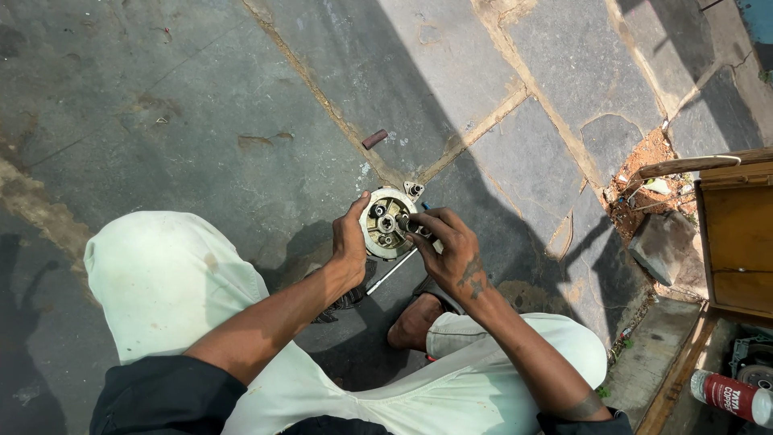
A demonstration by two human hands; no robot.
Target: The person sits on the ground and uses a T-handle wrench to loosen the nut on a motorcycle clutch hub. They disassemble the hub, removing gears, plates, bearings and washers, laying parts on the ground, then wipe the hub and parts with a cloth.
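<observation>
A round metal housing (386, 223), pale with a toothed rim and several small holes and studs on its open face, is held in the air above the stone floor (201, 105), between the knees of a crouching person in pale trousers. The left hand (350, 242) is wrapped around the housing's left rim, fingers clenched on the edge, thumb at the top. The right hand (452, 250) is set at the right side of the face; its fingers (419, 224) are pinched on a small dark part at the housing's centre-right, too small to identify. A thin bright rod (392, 271) is seen below the housing, running down towards a foot (415, 321); what it belongs to cannot be told.

Judgement: the small part is best handled with the housing kept steady and level in the left hand and the pinch kept square to the face, so nothing slips to the floor.

Further out, a short brown cylinder (374, 138) lies on the floor towards the top edge of the paving. A wooden box (737, 234) stands at the right edge, and a red-and-white can (731, 396) lies in the lower right corner.
</observation>
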